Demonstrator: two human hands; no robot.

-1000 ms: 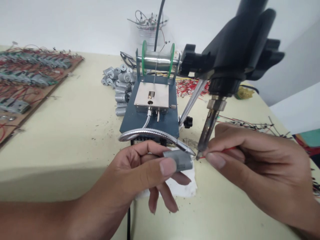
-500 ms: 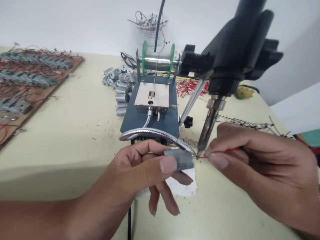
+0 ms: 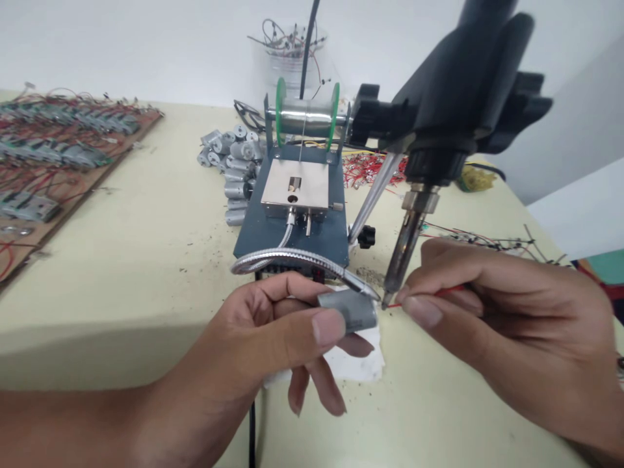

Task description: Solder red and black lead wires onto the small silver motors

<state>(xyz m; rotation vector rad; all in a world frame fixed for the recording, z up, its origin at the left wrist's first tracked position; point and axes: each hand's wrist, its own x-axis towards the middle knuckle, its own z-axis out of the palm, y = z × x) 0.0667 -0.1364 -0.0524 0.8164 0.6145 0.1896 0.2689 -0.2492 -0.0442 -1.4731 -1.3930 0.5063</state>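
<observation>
My left hand (image 3: pixel 263 331) is shut on a small silver DC motor (image 3: pixel 348 311), gripping it between thumb and fingers. My right hand (image 3: pixel 497 318) pinches a thin red wire (image 3: pixel 419 300) and brings its bare end to the motor's far end. The tip of a black-handled soldering iron (image 3: pixel 407 240) comes down at that same spot, touching or nearly touching the wire end. A flexible metal gooseneck solder feed (image 3: pixel 302 259) curves in from the left, its nozzle ending at the joint. The contact point itself is too small to make out.
A blue solder feeder (image 3: pixel 292 240) carries a green-flanged solder spool (image 3: pixel 307 119). White tissue (image 3: pixel 358 361) lies under my hands. Loose motors (image 3: pixel 234 169) sit behind, wired motors lie on a wooden board (image 3: pixel 58 169) at left, and red wires (image 3: pixel 373 170) lie at the back.
</observation>
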